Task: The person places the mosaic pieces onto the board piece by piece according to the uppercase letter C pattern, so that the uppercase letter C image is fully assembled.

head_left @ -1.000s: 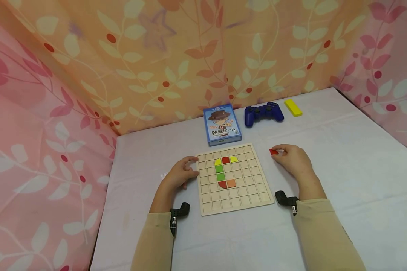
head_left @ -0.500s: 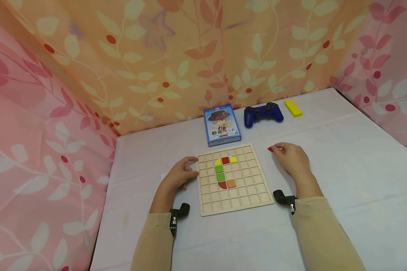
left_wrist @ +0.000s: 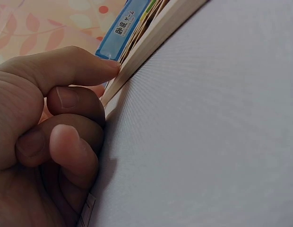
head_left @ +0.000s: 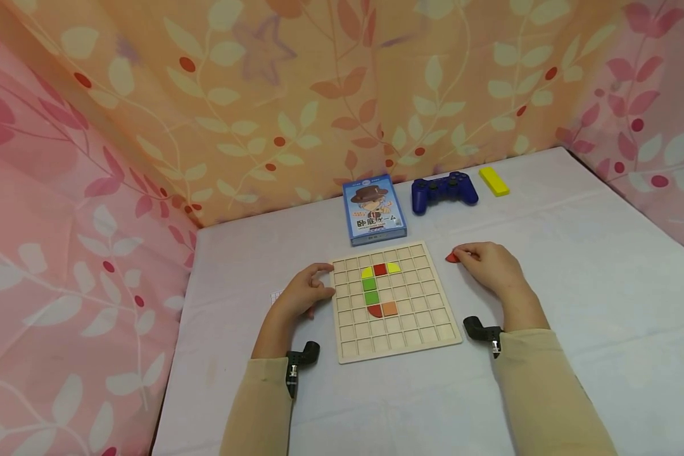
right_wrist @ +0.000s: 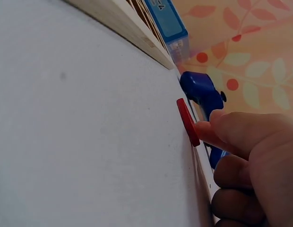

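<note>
A wooden grid board (head_left: 410, 329) lies on the white table with several coloured pieces set in its squares: yellow, red, green and orange. My left hand (head_left: 304, 292) rests on the table at the board's left edge. Its fingers (left_wrist: 66, 99) are loosely curled and one fingertip touches the board's edge (left_wrist: 151, 38). My right hand (head_left: 490, 266) is just right of the board's far right corner. It pinches a small flat red piece (head_left: 452, 257) at its fingertips. The red piece (right_wrist: 188, 122) stands on edge close to the table, apart from the board (right_wrist: 123, 23).
A blue card box (head_left: 374, 209) lies just behind the board. A blue game controller (head_left: 444, 190) and a yellow block (head_left: 493, 181) sit farther back right. Patterned cloth walls close in the back and both sides. White table (head_left: 576, 253) stretches to the right.
My right hand has shifted the red piece slightly left, toward the board's corner. The left hand and the board have stayed still.
</note>
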The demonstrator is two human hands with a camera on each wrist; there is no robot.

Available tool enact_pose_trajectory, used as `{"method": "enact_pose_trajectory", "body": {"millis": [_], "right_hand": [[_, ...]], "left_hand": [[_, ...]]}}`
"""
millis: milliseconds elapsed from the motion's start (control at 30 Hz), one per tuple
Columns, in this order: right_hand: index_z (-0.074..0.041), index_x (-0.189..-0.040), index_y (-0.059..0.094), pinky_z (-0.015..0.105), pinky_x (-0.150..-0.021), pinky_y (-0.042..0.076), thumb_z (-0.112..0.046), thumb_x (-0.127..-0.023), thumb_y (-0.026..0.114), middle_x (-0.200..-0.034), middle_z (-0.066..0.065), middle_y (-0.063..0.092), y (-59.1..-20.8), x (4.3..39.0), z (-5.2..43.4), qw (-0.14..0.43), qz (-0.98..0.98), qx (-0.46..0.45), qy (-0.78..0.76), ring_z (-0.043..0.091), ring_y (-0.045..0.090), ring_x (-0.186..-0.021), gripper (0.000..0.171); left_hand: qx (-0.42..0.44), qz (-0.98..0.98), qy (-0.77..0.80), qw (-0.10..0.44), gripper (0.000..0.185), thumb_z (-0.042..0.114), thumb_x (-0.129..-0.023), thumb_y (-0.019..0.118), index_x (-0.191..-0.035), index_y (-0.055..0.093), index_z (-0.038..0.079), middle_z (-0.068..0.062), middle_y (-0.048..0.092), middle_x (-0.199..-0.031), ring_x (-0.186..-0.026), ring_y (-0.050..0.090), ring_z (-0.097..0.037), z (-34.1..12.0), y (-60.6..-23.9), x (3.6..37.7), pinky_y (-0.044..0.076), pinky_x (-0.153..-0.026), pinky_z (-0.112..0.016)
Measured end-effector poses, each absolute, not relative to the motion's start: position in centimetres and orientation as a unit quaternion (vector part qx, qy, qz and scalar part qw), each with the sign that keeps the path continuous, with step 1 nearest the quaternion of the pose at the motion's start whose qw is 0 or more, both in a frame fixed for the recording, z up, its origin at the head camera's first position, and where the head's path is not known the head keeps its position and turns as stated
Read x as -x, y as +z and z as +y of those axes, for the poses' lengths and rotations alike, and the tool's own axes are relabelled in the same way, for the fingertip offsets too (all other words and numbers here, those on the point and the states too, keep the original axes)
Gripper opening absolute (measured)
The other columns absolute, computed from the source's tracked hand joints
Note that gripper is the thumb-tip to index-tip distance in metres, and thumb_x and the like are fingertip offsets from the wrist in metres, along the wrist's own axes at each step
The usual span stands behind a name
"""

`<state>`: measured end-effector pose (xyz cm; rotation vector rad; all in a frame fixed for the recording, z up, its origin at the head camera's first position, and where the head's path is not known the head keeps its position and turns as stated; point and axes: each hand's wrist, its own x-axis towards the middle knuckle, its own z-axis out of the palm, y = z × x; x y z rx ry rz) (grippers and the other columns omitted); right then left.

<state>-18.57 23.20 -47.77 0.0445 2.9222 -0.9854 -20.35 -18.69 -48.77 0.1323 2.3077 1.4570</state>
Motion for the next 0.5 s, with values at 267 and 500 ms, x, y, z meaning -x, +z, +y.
{"method": "enact_pose_trajectory", "body": {"millis": [267, 500], "right_hand": [[-0.009, -0.137, 0.063, 0.037, -0.063, 0.039, -0.045, -0.104, 0.055, -0.075, 0.004, 0.055, -47.9, 18.5, 22.9, -0.002, 0.942, -0.03, -0.334, 0.024, 0.051, -0.07, 0.05], [-0.008, -0.123, 0.061, 0.042, -0.068, 0.044, -0.058, -0.089, 0.07, -0.091, 0.013, 0.063, -47.7, 18.5, 21.5, 0.017, 0.953, -0.058, -0.296, 0.032, 0.058, -0.083, 0.061]], "left_hand": [[-0.045, 0.83, 0.518, 0.202, 0.058, 0.015, -0.09, 0.077, -0.143, 0.054, 0.02, 0.002, 0.048, -0.063, -0.036, 0.038, -0.014, -18.7, -48.9, 20.4, 0.04, -0.036, -0.028], [-0.052, 0.828, 0.52, 0.202, 0.059, 0.013, -0.091, 0.077, -0.144, 0.053, 0.018, 0.001, 0.048, -0.062, -0.036, 0.038, -0.014, -18.7, -48.7, 20.4, 0.041, -0.036, -0.029]]}}
